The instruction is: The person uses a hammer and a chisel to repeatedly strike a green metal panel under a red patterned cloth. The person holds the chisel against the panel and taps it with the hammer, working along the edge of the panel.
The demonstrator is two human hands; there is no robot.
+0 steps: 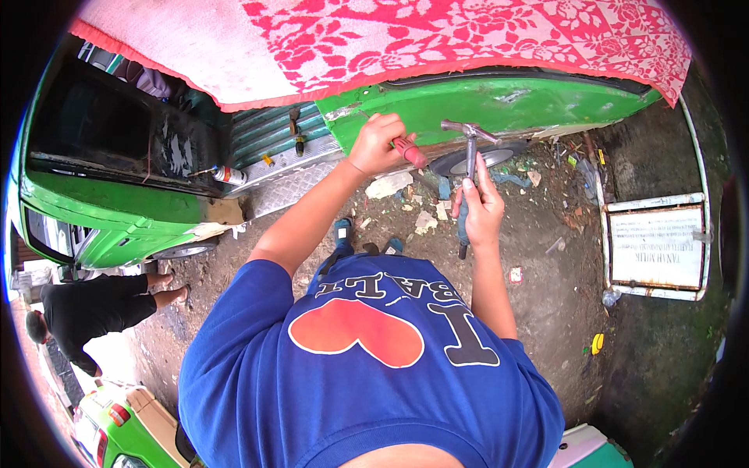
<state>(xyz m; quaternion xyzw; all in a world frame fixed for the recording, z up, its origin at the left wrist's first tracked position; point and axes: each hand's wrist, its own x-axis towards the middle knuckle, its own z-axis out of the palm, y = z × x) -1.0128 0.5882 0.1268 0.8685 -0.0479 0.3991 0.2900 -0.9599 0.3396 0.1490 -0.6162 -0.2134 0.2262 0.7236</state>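
My left hand point(378, 145) is wrapped round a red-handled screwdriver point(409, 153), held against the edge of the green van body point(437, 105). Its handle end points down to the right; most of the shaft is hidden by my fingers and only a thin bit shows toward the panel. In my right hand point(482, 209) is a hammer point(471, 140) with a metal head and a blue grip. The hammer head is raised to the right of the screwdriver's handle, apart from it. My index finger lies along the hammer's shaft.
A pink and red patterned cloth point(374, 47) drapes over the van. Tools and a spray can point(228, 175) lie on the metal sill at left. Paint flakes litter the dirt ground. A framed sign point(655, 246) stands right; a person in black point(94, 308) is at left.
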